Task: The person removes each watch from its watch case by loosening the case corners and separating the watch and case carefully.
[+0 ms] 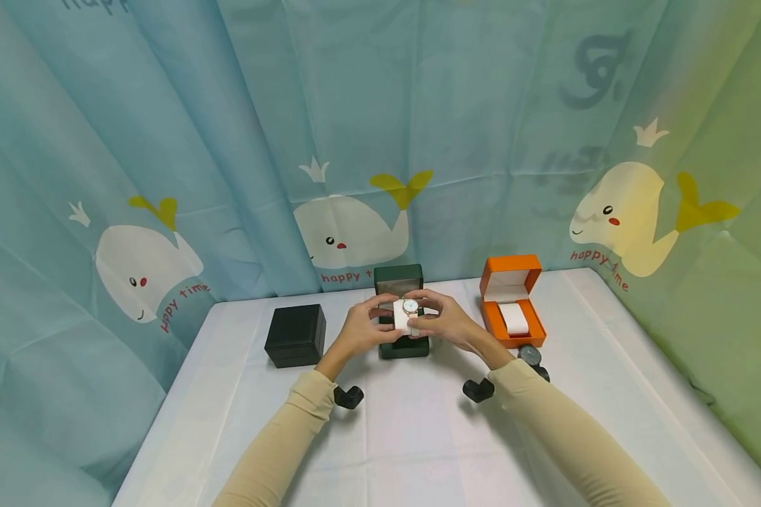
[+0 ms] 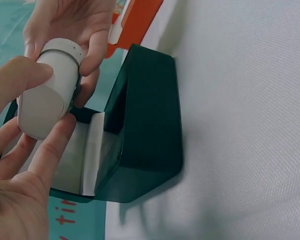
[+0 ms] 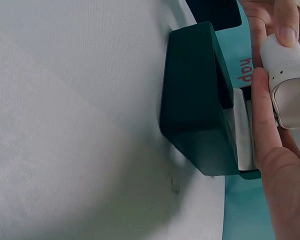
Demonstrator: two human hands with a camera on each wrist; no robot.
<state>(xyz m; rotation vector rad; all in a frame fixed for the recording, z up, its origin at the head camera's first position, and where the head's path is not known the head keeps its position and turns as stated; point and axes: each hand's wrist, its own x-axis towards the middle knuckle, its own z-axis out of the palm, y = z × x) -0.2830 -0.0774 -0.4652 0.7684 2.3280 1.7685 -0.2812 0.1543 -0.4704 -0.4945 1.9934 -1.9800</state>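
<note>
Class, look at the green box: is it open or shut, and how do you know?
Open. The green box has its lid raised at the back, and the left wrist view shows its pale inside.

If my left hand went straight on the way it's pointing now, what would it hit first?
Past the white cushion it holds, your left hand would probably meet your right hand, at the cushion's other side. Depth is unclear, so the green lid could be close too.
</note>
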